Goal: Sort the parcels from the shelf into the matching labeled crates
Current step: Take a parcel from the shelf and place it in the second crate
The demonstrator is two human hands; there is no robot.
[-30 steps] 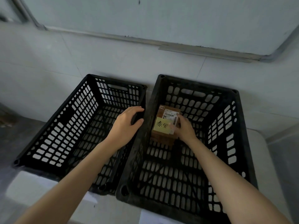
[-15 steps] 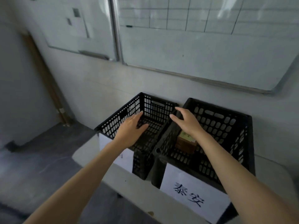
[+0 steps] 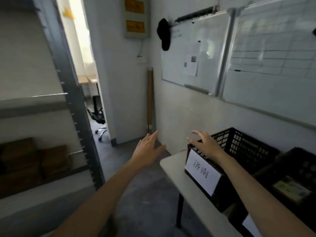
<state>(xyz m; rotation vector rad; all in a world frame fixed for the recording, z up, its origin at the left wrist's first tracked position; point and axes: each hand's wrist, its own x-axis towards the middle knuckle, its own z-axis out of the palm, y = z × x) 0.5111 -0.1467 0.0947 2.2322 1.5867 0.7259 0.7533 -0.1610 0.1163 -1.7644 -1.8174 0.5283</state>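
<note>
- Pale table (image 3: 172, 165), near right: it is carrying two crates side by side.
- Second black plastic crate (image 3: 294, 161), nearest, far right: it is holding one flat brown parcel with a yellow-green sticker (image 3: 290, 189), sticker facing up. The rim and forearm are hiding its ends, so its long axis cannot be told.
- Black perforated plastic crate (image 3: 242, 144), left of that one: a white paper label (image 3: 202, 171) with two handwritten characters is facing the aisle.
- Right hand (image 3: 204, 145): it is hovering over this crate's near-left corner, fingers spread and relaxed, holding nothing.
- Left hand (image 3: 148, 151): it is reaching out over the floor, palm down, fingers straight and wide, holding nothing.
- Grey metal shelf (image 3: 73, 103), left: brown cardboard parcels (image 3: 34, 159) are lying flat on a lower board. Their long sides seem to be running along the board, broad fronts facing the aisle. They are blurred, with no writing legible.
- Step in hand, judged: fetching the next parcel. It is worth reading its sticker before lifting, gripping the short ends with both hands, keeping the sticker up, then matching the characters to a crate label.
- Black office chair (image 3: 99, 117): it is standing far off, beyond the doorway.
</note>
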